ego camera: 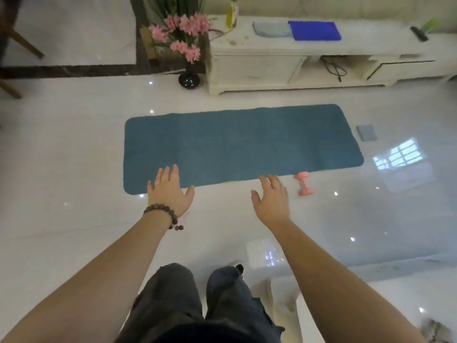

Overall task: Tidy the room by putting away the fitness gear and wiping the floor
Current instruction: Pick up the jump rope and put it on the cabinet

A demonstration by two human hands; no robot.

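Both hands empty, fingers spread, left hand [170, 191] and right hand [272, 196] at frame center reaching out, likely toward the near edge of one blue mat [242, 144] lying flat mid-frame, one pink dumbbell [304, 183] just beside that edge, two folded cloths [314, 30] upper right on cabinet [259, 68].
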